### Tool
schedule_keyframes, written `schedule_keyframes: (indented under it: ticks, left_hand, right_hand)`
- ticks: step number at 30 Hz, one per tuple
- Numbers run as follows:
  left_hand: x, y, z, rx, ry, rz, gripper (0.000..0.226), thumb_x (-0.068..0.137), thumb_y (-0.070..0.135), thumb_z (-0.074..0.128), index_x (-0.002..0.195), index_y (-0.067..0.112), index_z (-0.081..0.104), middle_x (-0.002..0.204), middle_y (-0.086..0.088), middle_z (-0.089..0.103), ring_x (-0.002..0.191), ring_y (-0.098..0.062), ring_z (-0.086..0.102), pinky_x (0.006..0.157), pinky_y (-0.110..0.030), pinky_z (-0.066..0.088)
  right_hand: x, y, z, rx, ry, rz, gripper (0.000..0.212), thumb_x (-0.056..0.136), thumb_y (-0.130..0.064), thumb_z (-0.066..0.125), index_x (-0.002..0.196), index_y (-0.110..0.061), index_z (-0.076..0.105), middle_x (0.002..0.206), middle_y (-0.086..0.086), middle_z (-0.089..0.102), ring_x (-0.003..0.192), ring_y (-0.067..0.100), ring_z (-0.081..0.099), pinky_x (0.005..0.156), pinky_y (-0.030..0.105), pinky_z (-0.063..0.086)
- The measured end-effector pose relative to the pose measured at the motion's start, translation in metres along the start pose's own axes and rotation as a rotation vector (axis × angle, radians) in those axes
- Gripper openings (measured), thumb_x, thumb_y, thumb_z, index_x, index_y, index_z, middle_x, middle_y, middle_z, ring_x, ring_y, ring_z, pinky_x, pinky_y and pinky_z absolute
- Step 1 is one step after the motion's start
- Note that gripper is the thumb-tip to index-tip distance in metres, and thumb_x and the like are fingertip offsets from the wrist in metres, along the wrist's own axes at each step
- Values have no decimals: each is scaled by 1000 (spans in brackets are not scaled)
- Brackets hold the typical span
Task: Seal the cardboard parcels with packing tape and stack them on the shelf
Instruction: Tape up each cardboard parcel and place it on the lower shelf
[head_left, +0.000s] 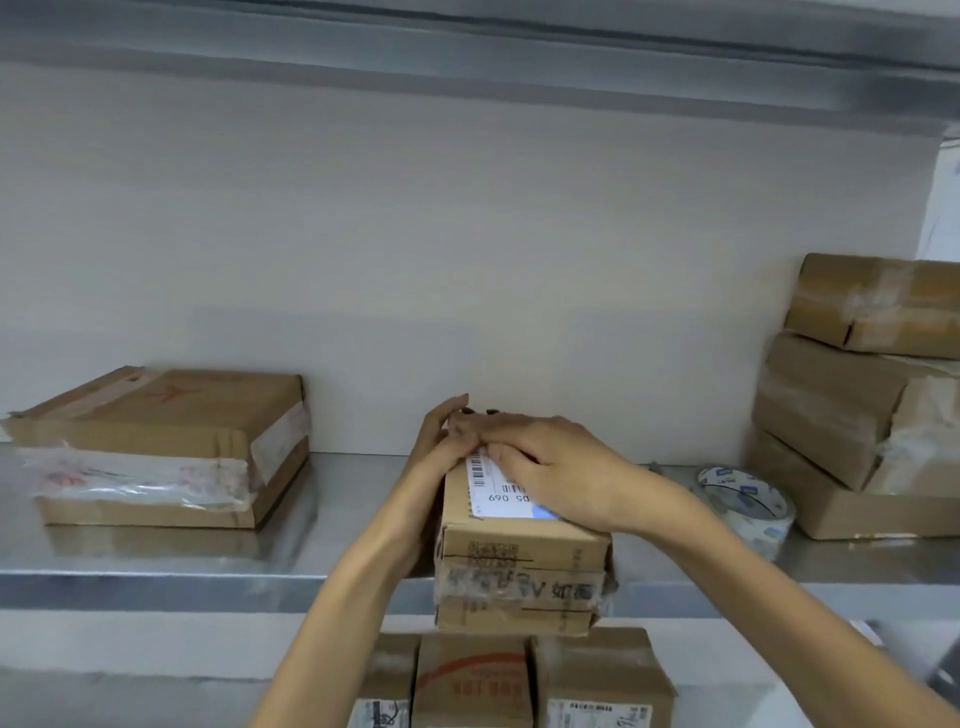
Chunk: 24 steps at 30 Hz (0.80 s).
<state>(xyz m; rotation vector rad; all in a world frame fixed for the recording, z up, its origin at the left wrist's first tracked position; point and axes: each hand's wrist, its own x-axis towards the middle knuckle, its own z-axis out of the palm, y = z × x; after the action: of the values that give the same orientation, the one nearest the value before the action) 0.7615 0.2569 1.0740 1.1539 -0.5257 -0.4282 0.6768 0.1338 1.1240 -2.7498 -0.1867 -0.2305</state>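
The taped parcel (519, 561) is sitting at the shelf's (353, 519) front edge, overhanging it. The left hand (441, 441) is pressing flat against its left side, and the right hand (550, 467) is lying spread on top. It is probably stiff and light but slick with tape, so gripping opposite bare cardboard sides looks safest.

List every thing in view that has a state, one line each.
Held parcel, closed, taped, label up, at the shelf edge.
Left hand, flat against the parcel's left side.
Right hand, pressing on the label.
Tape roll, on the shelf, untouched.
Left parcel, taped shut, lying flat.
Right stack, taped parcels, piled askew.
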Motion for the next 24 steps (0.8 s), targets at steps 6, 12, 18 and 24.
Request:
schedule_keyframes:
  ticks: [6,12,18,24]
  left_hand:
    - [-6,1,2,-24,55,-13,36,90,-1,47,123,15,52,100,-14,57,63,-9,67,52,-18,50]
    - [-4,-5,9,-163,89,64,39,78,2,54,116,11,51,90,-7,56,59,-9,66,48,-18,49]
    - [-11,-17,34,-483,56,-80,33,95,10,41,125,17,53,95,-8,61,77,-21,61,63,-29,50]
    - [5,-6,23,226,25,72,27,102,12,37,101,22,62,98,-2,71,92,-13,69,74,-18,54]
  right_hand:
    - [-24,30,-9,123,6,46,38,104,-24,37,139,-33,46,143,-29,34,129,-20,23,116,14,11]
    - [-62,39,23,461,275,65,44,97,-46,31,141,-43,30,142,-41,29,134,-18,24,112,7,18]
    - [-45,25,-6,699,340,111,50,97,-46,38,145,-33,36,146,-25,39,135,-10,32,118,24,21]
    - [-21,8,-26,331,34,16,44,104,-26,32,148,-24,32,155,-16,27,140,-10,18,119,18,7]
